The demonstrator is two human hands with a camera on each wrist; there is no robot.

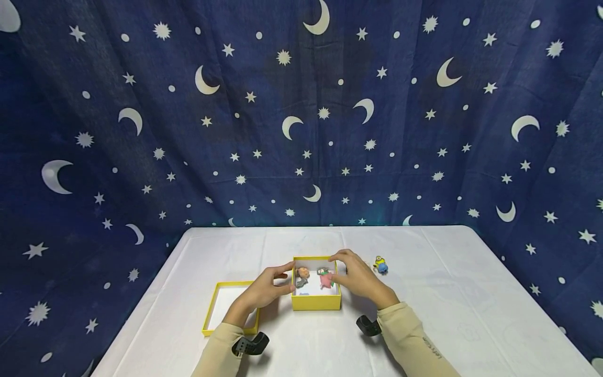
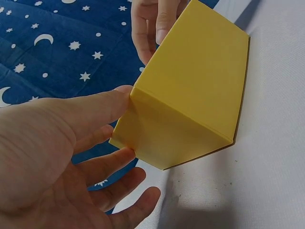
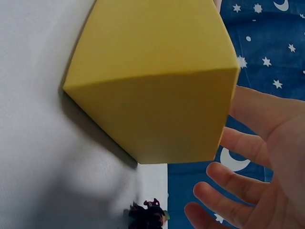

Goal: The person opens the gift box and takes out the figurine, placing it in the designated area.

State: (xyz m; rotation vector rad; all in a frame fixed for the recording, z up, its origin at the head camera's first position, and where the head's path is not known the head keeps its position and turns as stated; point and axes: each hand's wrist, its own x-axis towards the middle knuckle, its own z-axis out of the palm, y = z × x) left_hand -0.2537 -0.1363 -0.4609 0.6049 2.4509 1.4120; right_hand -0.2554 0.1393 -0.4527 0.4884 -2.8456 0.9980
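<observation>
A yellow open-topped box [image 1: 316, 302] with a white inside stands on the table between the two hands. Inside lie a brown-and-grey figurine [image 1: 302, 276] at the left and a pink figurine [image 1: 325, 280] at the right. My left hand [image 1: 261, 291] holds the box's left side, thumb and fingers at its edges; in the left wrist view the outer fingers are spread off the wall. My right hand [image 1: 360, 277] grips the right side, thumb and index finger over the rim. Their tips are hidden behind the wall in the right wrist view.
A yellow-rimmed box lid [image 1: 209, 309] lies inside up at the left, partly under the left forearm. A yellow-and-blue figurine [image 1: 380, 265] is on the table right of the box. A dark figurine [image 3: 147, 214] sits close by the box, mostly behind the right hand.
</observation>
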